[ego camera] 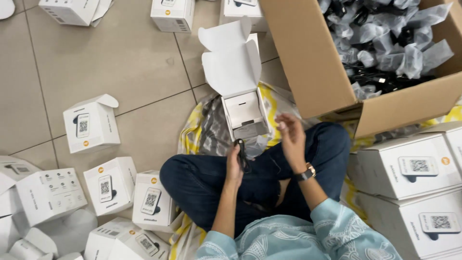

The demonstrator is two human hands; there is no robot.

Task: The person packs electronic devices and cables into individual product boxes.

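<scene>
Here the left hand (234, 166) has its grip pressed around a small black cable (241, 150), just in front of the open white box (246, 114) (its lid stands up). The right hand (290, 136) hovers beside it, fingers loosely spread, holding nothing. Closed white boxes (91, 126) lie around on the floor (120, 58).

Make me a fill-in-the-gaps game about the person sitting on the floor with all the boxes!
1. The left hand holds a small ____ cable.
2. The open white cardboard box has its lid flaps folded ____.
3. The big brown cardboard carton is full of black cables in clear ____ bags.
4. The right hand has a ____ on its wrist.

Missing words: black; up; plastic; watch
</scene>
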